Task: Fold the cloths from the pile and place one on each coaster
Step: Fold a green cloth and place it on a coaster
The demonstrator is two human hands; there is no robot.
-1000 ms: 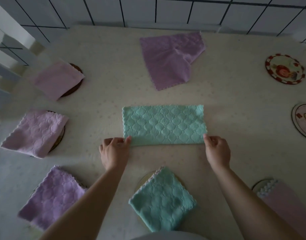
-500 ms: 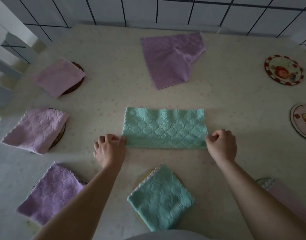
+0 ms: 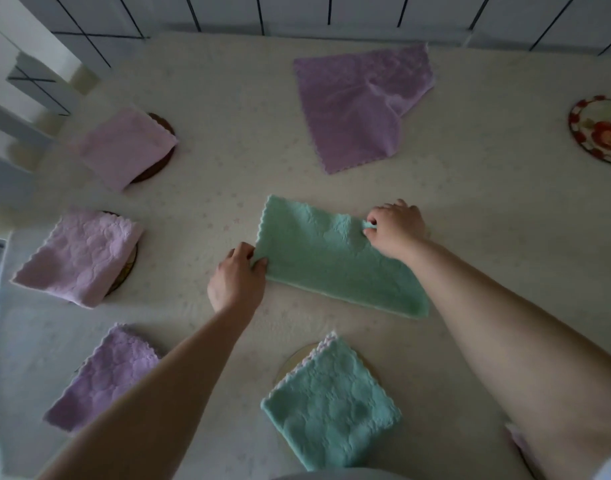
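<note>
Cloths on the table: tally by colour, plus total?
Green: 2, the half-folded cloth held by the left hand and right hand, and the folded green cloth.
Pink: 2 in full view, far-left and mid-left.
Purple: 2, unfolded purple cloth and near-left.
Total: 6; a pale scrap at the bottom right edge is unclear.

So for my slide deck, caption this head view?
Both hands, left and right, pinch a half-folded teal cloth mid-table.

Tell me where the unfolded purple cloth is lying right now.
In the head view, the unfolded purple cloth lies at the far middle of the table, near the tiled wall, beyond the green cloth both hands are holding.
</note>
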